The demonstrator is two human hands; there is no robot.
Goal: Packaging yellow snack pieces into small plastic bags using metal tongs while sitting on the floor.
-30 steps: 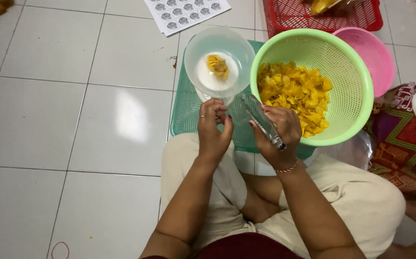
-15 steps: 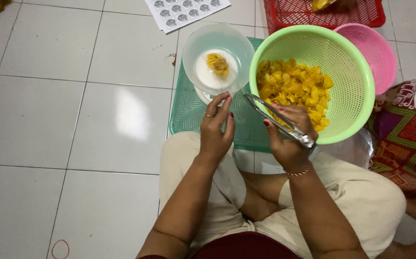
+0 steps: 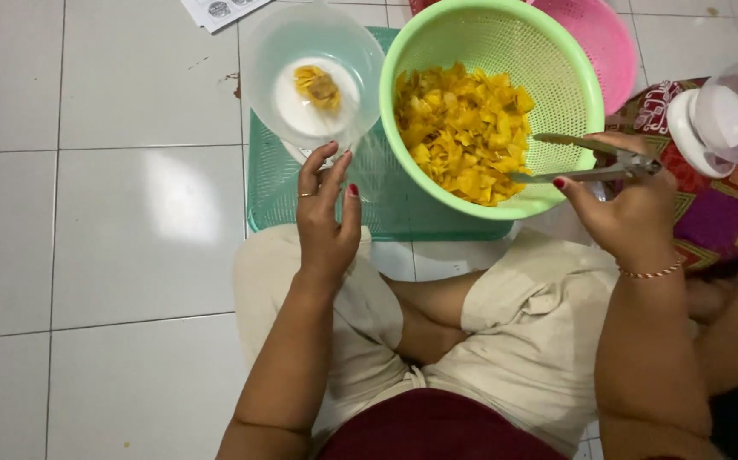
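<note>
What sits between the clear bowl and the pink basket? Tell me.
The green colander of yellow chips sits between the clear bowl and pink basket, in the head view.

I sit on a white tiled floor (image 3: 105, 213). The teal mat (image 3: 318, 200) lies flat on it right before my knees. Behind the mat's far right corner a pink basket (image 3: 603, 38) peeks out. Off the mat's far left corner lies a printed sheet (image 3: 220, 10). Right of the mat spreads a patterned cloth (image 3: 714, 213), a clear jar (image 3: 731, 115) over it.
</note>
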